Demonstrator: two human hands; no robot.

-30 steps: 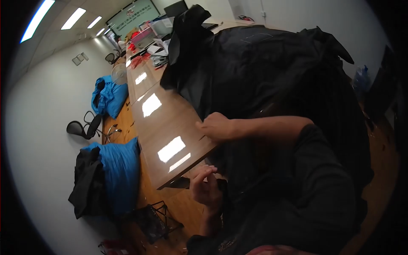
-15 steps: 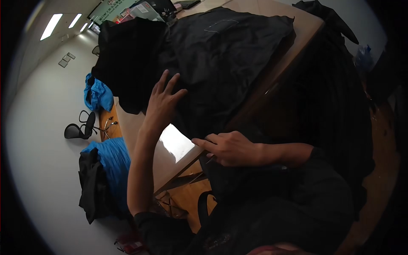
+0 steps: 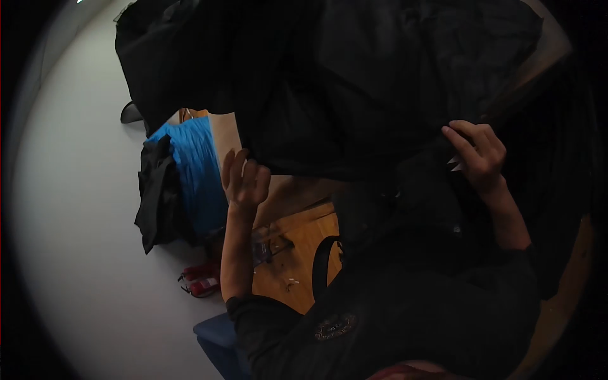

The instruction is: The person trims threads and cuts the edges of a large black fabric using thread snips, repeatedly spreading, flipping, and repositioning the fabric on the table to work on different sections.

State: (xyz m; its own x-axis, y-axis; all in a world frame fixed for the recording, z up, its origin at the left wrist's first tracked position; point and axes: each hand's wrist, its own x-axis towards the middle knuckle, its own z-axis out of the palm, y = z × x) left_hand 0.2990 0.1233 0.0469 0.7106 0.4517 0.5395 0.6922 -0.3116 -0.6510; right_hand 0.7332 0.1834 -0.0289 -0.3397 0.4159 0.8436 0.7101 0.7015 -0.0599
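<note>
Two hands work a black garment point(image 3: 354, 82) heaped over the desk point(image 3: 297, 193) toward twelve o'clock: left hand point(image 3: 244, 180) open-fingered at its lower edge, right hand point(image 3: 478, 155) pinching cloth at three o'clock, spreading seemingly unfinished.

Black short-sleeved shirt point(image 3: 405, 316), round gold emblem point(image 3: 334, 327) on chest, bare forearms

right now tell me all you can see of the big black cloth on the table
The large black fabric sheet looks thin, matte and rumpled, draped over the wooden table and hanging past its near edge. The left hand touches its lower left edge with fingers spread; the right hand pinches its right side.
</note>
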